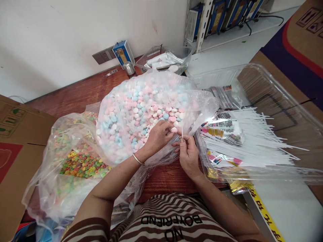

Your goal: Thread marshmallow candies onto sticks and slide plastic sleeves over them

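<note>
My left hand [159, 136], with a bangle at the wrist, reaches into the opening of a large clear plastic bag [108, 101] of round pink, white and blue candies [148, 117]. Its thumb and fingers are drawn together around a pink candy [174, 129] at the fingertips. Close beside it, my right hand [188, 153] pinches a thin white stick [182, 130] that points upward. The stick's lower end is hidden by the fingers. To the right, many similar white sticks [254, 141] lie in a clear plastic tray [280, 84], over printed wrappers [222, 129].
Left of the candies lies another clear bag [47, 178] of colourful small rings [83, 161]. Cardboard boxes flank the red-brown table [161, 183] at left [27, 124] and right [305, 43]. Behind stand a clear bin [186, 55], a metal cup [129, 69] and a blue box [123, 53].
</note>
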The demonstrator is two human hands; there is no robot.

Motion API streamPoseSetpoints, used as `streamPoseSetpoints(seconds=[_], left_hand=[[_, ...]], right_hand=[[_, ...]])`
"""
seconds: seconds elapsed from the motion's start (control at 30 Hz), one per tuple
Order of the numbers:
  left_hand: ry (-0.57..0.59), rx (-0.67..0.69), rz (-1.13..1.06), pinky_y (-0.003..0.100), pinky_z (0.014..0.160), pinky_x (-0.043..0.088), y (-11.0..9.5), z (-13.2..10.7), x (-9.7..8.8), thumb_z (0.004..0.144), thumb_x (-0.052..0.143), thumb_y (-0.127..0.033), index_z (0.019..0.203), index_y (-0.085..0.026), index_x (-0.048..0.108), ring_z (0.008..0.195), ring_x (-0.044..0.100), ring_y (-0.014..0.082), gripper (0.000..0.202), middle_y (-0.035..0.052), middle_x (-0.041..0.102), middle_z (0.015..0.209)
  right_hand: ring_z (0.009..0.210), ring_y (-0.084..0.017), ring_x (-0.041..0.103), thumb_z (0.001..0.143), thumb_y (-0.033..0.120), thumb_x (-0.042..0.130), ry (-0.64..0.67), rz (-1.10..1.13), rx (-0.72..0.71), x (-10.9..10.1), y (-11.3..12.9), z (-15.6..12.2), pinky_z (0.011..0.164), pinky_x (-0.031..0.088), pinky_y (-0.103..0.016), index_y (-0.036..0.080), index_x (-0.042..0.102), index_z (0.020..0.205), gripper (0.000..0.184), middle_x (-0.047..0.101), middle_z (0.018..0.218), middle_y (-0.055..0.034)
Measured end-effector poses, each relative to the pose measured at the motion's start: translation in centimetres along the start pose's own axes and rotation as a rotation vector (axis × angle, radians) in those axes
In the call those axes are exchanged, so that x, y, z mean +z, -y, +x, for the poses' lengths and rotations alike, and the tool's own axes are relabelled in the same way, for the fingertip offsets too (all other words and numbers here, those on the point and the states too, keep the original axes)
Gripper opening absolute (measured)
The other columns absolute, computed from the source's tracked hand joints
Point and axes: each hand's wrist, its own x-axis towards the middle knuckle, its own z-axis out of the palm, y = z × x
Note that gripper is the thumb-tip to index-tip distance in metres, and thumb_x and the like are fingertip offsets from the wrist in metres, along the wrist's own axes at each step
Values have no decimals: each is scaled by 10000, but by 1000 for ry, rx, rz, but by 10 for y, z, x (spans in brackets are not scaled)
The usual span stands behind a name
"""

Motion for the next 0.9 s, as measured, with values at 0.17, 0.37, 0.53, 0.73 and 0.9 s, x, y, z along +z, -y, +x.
streamPoseSetpoints(seconds=[0.17,0.37,0.53,0.73,0.9], left_hand=[[-130,-250,-438,259,700,553,-8,-23,-18,822,725,-246,964,-195,598,799,669,137,197,17,680,882],[-272,-495,-775,283,696,594,-6,-61,-36,734,850,-427,1110,-193,681,735,714,143,474,21,741,889],[-325,-512,-788,303,726,605,-4,-76,-38,687,888,-417,1082,-188,733,754,715,155,483,24,768,863],[-288,-497,-753,304,752,595,-6,-79,-37,711,872,-420,1131,-189,727,778,726,168,501,27,774,841],[-275,-521,-720,289,708,585,-9,-79,-36,727,861,-426,1128,-183,719,760,734,178,489,37,778,806]], right_hand=[[845,-211,745,1024,265,459,111,-199,-240,-11,13,-16,780,614,-351,192,561,1336,336,767,1007,-86],[994,-208,772,1005,167,452,398,-256,-389,-23,43,-34,857,624,-311,205,548,1460,466,722,1308,-113],[878,-187,784,992,182,490,430,-238,-321,-21,54,-35,835,619,-287,191,625,1391,421,759,1236,-91],[671,-160,746,989,199,491,431,-241,-267,-19,61,-32,670,593,-254,172,665,1343,396,810,1054,-77],[638,-164,726,981,208,491,422,-260,-233,-18,64,-31,639,575,-263,175,685,1315,387,816,992,-70]])
